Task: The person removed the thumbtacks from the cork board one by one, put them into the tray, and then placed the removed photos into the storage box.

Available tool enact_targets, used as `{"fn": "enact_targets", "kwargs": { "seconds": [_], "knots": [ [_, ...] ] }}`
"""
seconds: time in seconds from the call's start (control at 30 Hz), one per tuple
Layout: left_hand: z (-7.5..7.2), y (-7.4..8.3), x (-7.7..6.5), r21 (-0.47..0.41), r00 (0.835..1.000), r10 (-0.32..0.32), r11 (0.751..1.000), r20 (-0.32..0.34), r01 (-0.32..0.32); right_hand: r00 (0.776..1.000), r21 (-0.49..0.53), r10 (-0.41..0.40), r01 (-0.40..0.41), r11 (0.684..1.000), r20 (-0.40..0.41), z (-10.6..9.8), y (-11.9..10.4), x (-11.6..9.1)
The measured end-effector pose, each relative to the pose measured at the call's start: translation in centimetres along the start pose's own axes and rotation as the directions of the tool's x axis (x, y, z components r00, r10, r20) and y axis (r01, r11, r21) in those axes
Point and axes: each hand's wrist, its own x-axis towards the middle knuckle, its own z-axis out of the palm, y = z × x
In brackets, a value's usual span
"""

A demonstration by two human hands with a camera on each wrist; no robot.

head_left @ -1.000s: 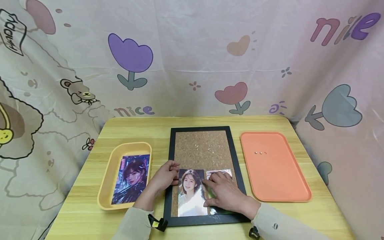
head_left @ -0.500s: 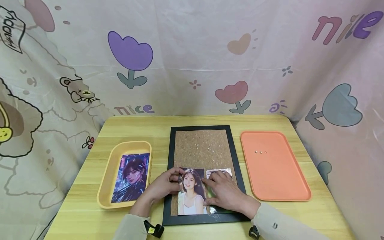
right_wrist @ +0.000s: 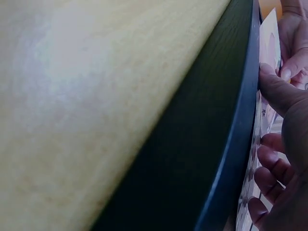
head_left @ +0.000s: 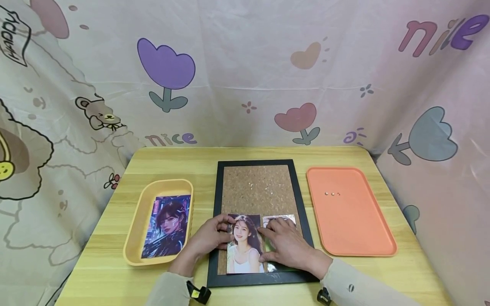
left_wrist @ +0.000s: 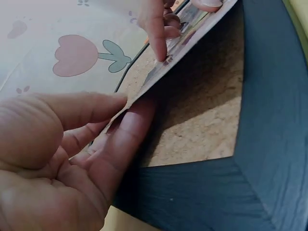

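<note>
A cork board (head_left: 256,187) with a black frame (head_left: 264,279) lies in the middle of the table. My left hand (head_left: 208,236) pinches the left edge of a portrait photo (head_left: 244,257) over the board's lower left. In the left wrist view the photo (left_wrist: 180,52) is raised off the cork at this edge, thumb above and fingers beneath. My right hand (head_left: 285,244) lies spread over a second photo (head_left: 292,219), mostly hidden under it. Its index fingertip and thumb touch the first photo's right side.
To the left, a yellow tray (head_left: 132,238) holds a purple-blue illustrated picture (head_left: 168,225). An orange tray (head_left: 354,221) stands to the right, with several tiny shiny pieces (head_left: 332,194) near its upper left. Behind the wooden table (head_left: 176,159) hangs a patterned curtain (head_left: 229,55).
My left hand has shifted slightly to the right, its fingertips now over the photo's left edge. The glare on the photo has gone. My right hand stays in place.
</note>
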Motion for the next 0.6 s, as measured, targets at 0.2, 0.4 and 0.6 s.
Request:
{"fn": "enact_targets", "kwargs": {
  "seconds": [0.2,0.4,0.6],
  "knots": [
    [0.15,-0.34,0.15,0.003,0.998,-0.018,1.000,-0.064,0.018,1.000,-0.004,-0.004,0.004,1.000,-0.014,0.02,-0.04,-0.02],
    [0.21,-0.51,0.11,0.004,0.996,-0.010,1.000,-0.083,0.010,0.997,0.040,-0.006,0.009,0.999,-0.072,-0.26,0.00,-0.32],
    [-0.11,-0.17,-0.20,-0.017,0.996,0.022,1.000,-0.084,-0.024,0.978,0.098,-0.010,0.031,0.995,-0.209,-0.88,0.87,-0.90]
  ]
}}
